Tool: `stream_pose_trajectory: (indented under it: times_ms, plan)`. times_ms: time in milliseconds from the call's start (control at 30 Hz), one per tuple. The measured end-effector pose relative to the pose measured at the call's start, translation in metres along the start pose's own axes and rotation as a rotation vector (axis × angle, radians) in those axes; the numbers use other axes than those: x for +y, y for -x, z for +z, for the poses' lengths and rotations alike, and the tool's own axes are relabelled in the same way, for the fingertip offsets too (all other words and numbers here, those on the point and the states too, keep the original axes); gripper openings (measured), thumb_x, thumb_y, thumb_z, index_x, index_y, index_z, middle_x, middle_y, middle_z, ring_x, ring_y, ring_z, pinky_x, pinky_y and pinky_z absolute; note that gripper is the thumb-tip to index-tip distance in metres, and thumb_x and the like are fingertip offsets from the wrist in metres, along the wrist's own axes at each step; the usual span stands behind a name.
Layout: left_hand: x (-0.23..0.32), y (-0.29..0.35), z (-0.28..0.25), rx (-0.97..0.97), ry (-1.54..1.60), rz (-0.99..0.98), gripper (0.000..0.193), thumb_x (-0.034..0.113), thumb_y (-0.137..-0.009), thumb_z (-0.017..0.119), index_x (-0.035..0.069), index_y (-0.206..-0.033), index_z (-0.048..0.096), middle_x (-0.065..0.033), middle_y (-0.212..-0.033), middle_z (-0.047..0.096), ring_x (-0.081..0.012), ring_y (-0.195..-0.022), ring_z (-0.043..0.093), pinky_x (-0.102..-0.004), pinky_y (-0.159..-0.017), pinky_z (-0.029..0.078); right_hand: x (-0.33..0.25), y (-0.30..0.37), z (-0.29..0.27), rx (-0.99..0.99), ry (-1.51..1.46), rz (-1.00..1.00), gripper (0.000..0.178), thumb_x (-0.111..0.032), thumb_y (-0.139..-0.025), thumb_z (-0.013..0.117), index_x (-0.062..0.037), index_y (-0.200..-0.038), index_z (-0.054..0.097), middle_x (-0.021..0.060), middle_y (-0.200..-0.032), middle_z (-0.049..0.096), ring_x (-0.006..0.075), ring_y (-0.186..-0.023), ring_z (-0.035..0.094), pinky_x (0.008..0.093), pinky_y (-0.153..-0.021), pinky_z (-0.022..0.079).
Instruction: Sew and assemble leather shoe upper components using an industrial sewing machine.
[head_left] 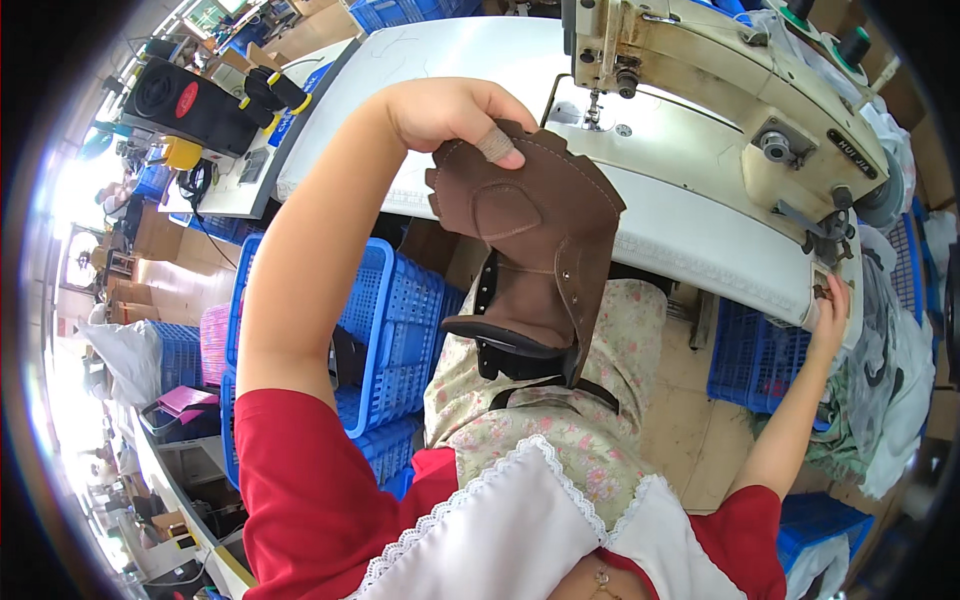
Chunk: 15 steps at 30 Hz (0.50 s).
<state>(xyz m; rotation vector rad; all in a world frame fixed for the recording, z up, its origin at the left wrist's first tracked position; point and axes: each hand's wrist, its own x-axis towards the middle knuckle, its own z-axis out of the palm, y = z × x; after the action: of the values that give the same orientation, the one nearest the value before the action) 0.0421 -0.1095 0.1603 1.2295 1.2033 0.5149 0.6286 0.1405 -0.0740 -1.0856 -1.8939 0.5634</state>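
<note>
White sewing table [450,55] stretches before you, sewing machine [690,65] at right. Your left hand [450,112], fingers closed, pinches a brown leather piece [530,225] by the near edge; your right hand [831,318], half curled, touches the right end, grip unclear.

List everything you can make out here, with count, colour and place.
Shoe upper: one, brown, held in the left hand
Sewing machine: one, cream, upper right
Sewing table: one, white, under the machine
Thread spools: at least two, dark green, top right
Yellow-ended spools: two, black, upper left
Speaker: one, black, upper left
Plastic crates: several, blue, both sides and top
Plastic bags: several, whitish, left and right
Far background: too small to list
Floral garment: one, pale with pink, lap
Sleeves: two, red, lower edge
Left hand: one, above the table
Right hand: one, at the table's right end
</note>
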Motion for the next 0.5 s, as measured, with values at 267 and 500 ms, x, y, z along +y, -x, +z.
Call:
stream_pose_trajectory:
  times_ms: [267, 500]
  plan:
    - [-0.016, 0.008, -0.008, -0.089, -0.07, 0.1, 0.029, 0.006, -0.081, 0.07, -0.006, -0.107, 0.068, -0.0071, -0.094, 0.072, -0.0107, -0.081, 0.065, -0.0251, -0.073, 0.052, -0.248, 0.03, 0.118, -0.388, -0.388, -0.224, 0.045, -0.021, -0.087, 0.068, -0.0028, -0.127, 0.061, 0.0119, -0.134, 0.058, 0.0251, -0.128, 0.05, 0.0375, -0.109, 0.036]
    - [0.005, 0.002, 0.017, -0.053, -0.078, 0.093, 0.035, 0.007, -0.082, 0.07, -0.007, -0.114, 0.066, -0.0082, -0.099, 0.072, -0.0124, -0.086, 0.066, -0.025, -0.077, 0.053, -0.317, 0.036, 0.18, -0.784, -0.704, 0.002, 0.049, -0.029, -0.081, 0.079, -0.0015, -0.119, 0.063, 0.0063, -0.11, 0.067, 0.017, -0.107, 0.059, 0.0327, -0.097, 0.044]
